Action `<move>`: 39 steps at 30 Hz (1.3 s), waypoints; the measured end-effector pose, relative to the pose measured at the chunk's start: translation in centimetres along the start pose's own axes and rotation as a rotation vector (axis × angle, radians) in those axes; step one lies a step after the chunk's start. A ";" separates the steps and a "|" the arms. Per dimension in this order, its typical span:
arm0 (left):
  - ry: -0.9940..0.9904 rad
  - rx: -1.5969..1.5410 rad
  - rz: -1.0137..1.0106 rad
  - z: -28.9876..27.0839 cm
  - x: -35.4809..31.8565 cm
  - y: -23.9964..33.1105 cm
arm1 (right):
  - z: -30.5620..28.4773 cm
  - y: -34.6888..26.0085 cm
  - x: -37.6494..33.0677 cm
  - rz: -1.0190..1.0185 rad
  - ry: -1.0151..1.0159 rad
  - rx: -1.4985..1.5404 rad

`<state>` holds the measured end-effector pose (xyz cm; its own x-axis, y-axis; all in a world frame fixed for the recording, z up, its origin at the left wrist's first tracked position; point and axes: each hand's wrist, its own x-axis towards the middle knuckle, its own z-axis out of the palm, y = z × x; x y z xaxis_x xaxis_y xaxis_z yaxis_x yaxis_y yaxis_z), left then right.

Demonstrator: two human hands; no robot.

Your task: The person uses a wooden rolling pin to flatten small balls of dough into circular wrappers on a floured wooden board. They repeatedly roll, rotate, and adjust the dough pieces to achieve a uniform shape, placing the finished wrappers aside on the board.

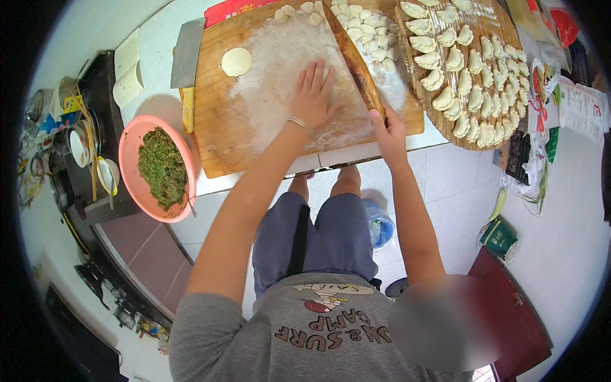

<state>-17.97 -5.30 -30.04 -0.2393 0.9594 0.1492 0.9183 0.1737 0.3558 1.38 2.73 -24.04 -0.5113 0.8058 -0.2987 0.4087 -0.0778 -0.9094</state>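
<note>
My left hand [312, 95] lies flat on the floured wooden board [213, 140], fingers stretched out, holding nothing. In my right hand [389, 135], at the board's near right, is the near end of a wooden rolling pin [356, 60], which slants away to the far left. One round dough wrapper [237, 62] rests on the board, ahead and left of my left hand. Small flattened dough pieces [369, 28] crowd the far right of the board beyond the rolling pin, and a few more lie along its far edge.
A cleaver [186, 54] with a yellow handle lies along the board's left edge. Left of it stands a pink bowl [129, 181] of green chopped filling [162, 167] with a spoon. At the right, a round wooden board [420, 79] carries rows of folded dumplings [475, 99].
</note>
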 end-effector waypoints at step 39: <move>0.304 -0.037 -0.499 -5.6 -3.0 0.6 | 2.8 -0.5 7.1 -0.556 -0.225 -0.762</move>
<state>-18.47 -9.28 -25.06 -0.7249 0.6555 0.2117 0.6609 0.5752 0.4820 -4.57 6.86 -26.50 -0.8800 0.4749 -0.0031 0.4044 0.7459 -0.5293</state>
